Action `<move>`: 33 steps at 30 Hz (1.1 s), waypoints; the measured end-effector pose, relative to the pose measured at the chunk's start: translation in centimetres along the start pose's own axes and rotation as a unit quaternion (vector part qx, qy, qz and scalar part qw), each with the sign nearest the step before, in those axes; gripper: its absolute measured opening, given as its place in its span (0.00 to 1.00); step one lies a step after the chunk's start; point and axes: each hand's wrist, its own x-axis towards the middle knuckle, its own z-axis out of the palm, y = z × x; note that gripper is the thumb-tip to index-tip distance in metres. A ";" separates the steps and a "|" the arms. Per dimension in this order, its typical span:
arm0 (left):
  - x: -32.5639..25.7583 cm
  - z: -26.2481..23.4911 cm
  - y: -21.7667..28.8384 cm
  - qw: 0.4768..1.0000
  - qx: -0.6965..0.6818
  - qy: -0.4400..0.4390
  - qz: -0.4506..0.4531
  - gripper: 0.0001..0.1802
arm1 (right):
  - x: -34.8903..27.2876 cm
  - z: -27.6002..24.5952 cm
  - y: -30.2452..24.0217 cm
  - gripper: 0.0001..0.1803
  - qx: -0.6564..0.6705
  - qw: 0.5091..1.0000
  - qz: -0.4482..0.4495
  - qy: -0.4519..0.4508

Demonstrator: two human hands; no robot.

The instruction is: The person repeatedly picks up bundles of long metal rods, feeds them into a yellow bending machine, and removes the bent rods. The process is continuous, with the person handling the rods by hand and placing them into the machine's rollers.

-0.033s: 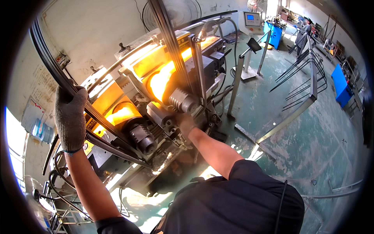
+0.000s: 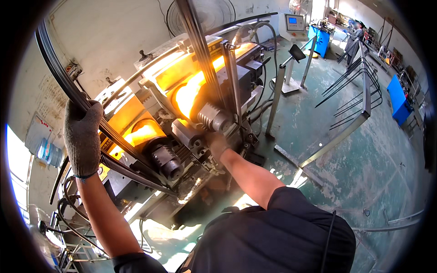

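Open green floor (image 2: 364, 150) is lying to the right; the yellow machine (image 2: 182, 91) is crowding the centre. The gloved left hand (image 2: 83, 136) is gripping a bent dark tube (image 2: 59, 73) tightly at left. The right hand (image 2: 217, 144) is touching the machine's chuck (image 2: 211, 117); its grip is unclear.

A small blue-lit screen (image 2: 292, 20) is set in a pale grey control box on a stand at the top of the view, near the blue cabinets. A small red-and-white label (image 2: 71, 69) is fixed to a box on the white wall at upper left, and a larger pale notice sheet (image 2: 38, 132) with a red mark is seen lower on the same wall. A yellow-and-black strip label (image 2: 105, 144) is seen on the machine's front.
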 end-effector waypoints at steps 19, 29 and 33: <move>0.1 0.0 0.3 1.000 0.003 -0.002 0.001 0.20 | 8.0 2.3 9.0 0.22 -0.101 0.970 -0.218 0.027; -0.4 0.1 0.6 0.999 0.020 0.029 0.000 0.16 | -0.9 0.3 -0.8 0.20 0.128 0.991 0.027 -0.004; 0.2 0.4 0.8 1.000 0.011 0.011 -0.014 0.25 | 2.0 0.6 3.0 0.20 0.074 0.990 -0.114 0.043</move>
